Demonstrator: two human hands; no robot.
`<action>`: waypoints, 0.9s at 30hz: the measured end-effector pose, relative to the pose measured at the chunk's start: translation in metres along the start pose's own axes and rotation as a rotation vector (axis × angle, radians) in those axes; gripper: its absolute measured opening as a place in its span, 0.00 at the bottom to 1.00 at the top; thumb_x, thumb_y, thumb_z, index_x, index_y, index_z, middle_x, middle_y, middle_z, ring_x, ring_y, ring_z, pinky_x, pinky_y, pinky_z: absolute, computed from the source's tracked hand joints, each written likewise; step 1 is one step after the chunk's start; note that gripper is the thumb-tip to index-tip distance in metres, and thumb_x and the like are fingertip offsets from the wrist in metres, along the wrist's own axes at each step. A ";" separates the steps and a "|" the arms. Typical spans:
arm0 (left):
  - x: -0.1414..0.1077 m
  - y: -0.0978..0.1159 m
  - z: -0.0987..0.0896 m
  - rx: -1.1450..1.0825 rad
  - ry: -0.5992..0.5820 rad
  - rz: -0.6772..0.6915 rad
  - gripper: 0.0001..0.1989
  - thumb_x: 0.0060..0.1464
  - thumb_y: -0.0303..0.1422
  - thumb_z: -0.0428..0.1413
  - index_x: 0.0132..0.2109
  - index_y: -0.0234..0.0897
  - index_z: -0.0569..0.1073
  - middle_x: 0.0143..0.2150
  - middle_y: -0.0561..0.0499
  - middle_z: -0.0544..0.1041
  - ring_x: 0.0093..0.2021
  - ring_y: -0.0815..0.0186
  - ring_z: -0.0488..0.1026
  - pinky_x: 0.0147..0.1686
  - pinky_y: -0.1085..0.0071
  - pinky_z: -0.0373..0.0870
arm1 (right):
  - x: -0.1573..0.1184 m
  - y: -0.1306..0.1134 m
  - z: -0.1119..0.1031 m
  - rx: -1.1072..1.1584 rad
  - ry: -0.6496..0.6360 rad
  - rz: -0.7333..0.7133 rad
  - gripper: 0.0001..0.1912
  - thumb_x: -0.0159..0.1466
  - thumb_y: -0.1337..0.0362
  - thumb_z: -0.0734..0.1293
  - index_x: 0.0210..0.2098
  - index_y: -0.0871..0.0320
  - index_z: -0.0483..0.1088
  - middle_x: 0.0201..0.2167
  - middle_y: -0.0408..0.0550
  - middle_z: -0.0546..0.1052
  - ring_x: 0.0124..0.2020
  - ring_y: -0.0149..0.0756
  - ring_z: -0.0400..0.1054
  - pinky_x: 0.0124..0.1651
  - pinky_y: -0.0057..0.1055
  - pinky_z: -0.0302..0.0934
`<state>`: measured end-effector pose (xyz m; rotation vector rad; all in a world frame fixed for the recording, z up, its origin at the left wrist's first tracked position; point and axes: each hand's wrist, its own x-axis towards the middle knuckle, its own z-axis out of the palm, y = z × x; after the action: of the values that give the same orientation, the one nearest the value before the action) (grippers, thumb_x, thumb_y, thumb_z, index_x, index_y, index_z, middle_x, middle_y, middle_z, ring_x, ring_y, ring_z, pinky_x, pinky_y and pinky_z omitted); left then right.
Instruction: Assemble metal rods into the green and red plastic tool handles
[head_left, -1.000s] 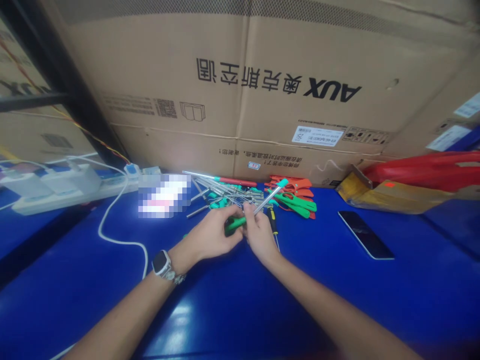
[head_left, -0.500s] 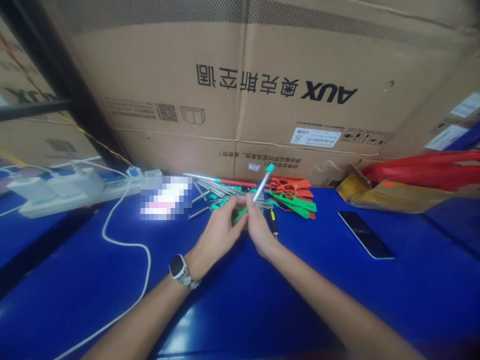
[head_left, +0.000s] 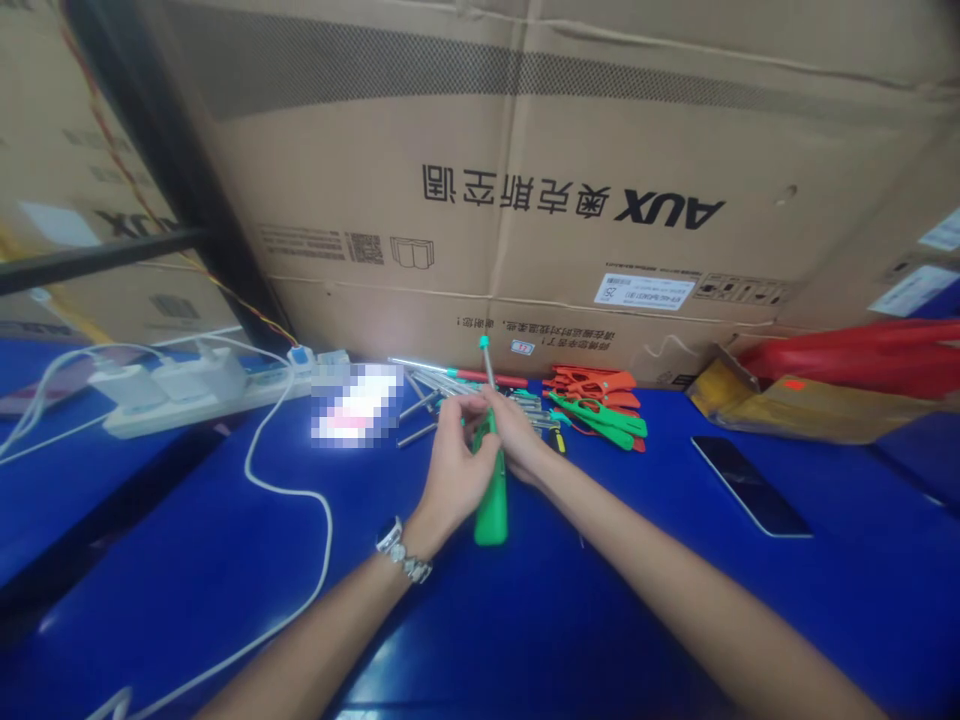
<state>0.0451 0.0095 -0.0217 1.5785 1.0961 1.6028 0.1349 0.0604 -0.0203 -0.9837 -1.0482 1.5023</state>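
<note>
Green handle (head_left: 492,510) swung nearward, seemingly in left hand (head_left: 457,465); phone (head_left: 750,485) well apart.

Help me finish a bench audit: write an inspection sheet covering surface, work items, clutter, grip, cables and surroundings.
Surface: blue tabletop, light reflected near the front.
Work items: green handle in the hands; teal-tipped rod projecting beyond them, any joint hidden.
Clutter: loose metal rods, orange pieces and green pieces behind the hands; phone at right.
Grip: left hand closed on the green handle; right hand beside it, fingers partly hidden.
Cables: white cable winding across the left side, near a power strip.
Surroundings: cardboard box behind, its print upside down.
</note>
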 end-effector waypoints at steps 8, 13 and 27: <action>0.029 0.009 -0.055 0.716 -0.480 0.487 0.22 0.51 0.19 0.52 0.52 0.41 0.71 0.56 0.45 0.72 0.58 0.53 0.65 0.59 0.52 0.60 | -0.013 -0.030 -0.026 -0.154 -0.605 0.438 0.19 0.62 0.51 0.67 0.24 0.58 0.64 0.17 0.38 0.67 0.16 0.26 0.59 0.19 0.22 0.54; 0.027 0.012 -0.060 0.678 -0.670 0.354 0.18 0.53 0.25 0.54 0.51 0.42 0.72 0.46 0.48 0.78 0.48 0.57 0.73 0.53 0.57 0.66 | -0.022 -0.035 -0.039 -0.244 -0.761 0.525 0.21 0.62 0.48 0.68 0.25 0.59 0.65 0.18 0.37 0.65 0.17 0.26 0.59 0.19 0.22 0.53; 0.036 -0.010 -0.044 -0.582 0.093 -0.596 0.17 0.65 0.46 0.48 0.45 0.36 0.70 0.43 0.42 0.77 0.43 0.61 0.77 0.44 0.63 0.75 | -0.052 -0.011 -0.036 -0.013 -0.665 0.346 0.22 0.66 0.48 0.64 0.24 0.56 0.57 0.16 0.36 0.66 0.15 0.27 0.60 0.22 0.25 0.55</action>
<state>-0.0023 0.0402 -0.0104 0.7156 0.9123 1.4042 0.1802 0.0150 -0.0165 -0.7013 -1.3922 2.1959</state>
